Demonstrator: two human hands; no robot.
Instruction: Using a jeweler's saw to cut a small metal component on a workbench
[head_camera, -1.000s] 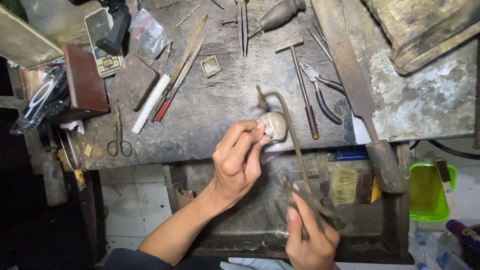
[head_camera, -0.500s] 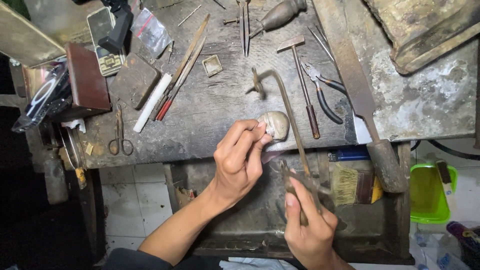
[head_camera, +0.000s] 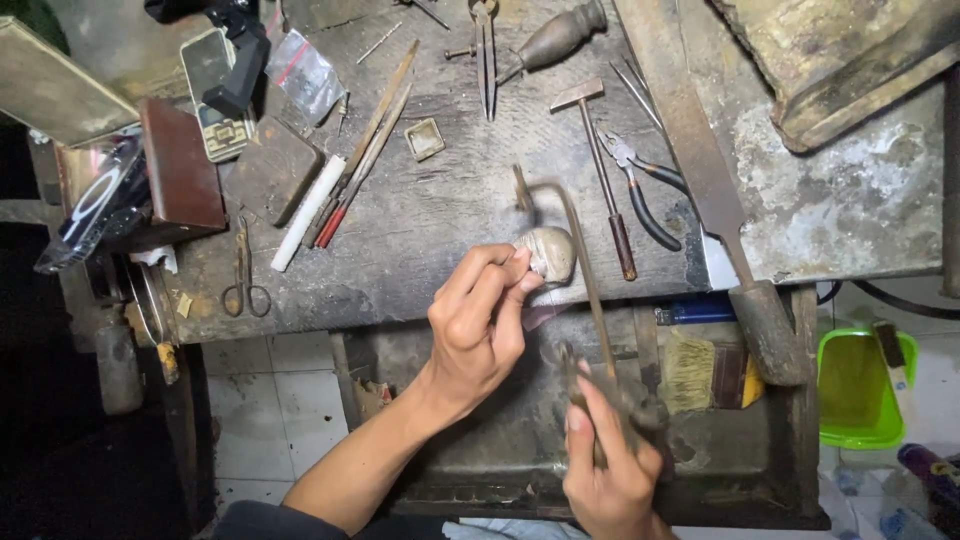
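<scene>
We see the left hand (head_camera: 480, 325) with fingers closed around a small pale lump (head_camera: 548, 252), pinching it against the front edge of the bench (head_camera: 440, 230). The lump sits right at that edge, just left of the hammer (head_camera: 600, 170). The right hand (head_camera: 605, 470) is wrapped tight around the handle of a saw frame (head_camera: 580, 270), whose thin metal bow runs up from the hand, past the lump on its right side, and bends over above it.

Against the frames before, the left hand and the lump lie in the same spot. The saw frame has shifted: a second ago its top bend stood lower and closer to the lump, half a second ago it reached higher up the bench, and now it sits between those two places, blurred with motion. The right hand has moved with it and is now low in the picture, in front of the open drawer (head_camera: 500, 440).

Around the work nothing else has moved. Pliers (head_camera: 640, 190) lie right of the hammer, a big file (head_camera: 700, 180) beyond them, scissors (head_camera: 245, 275) at the left edge, a white stick (head_camera: 308, 212) and thin files (head_camera: 365, 145) above. A brush (head_camera: 690, 370) rests in the drawer, and a green tub (head_camera: 860, 385) stands on the floor to the right.
</scene>
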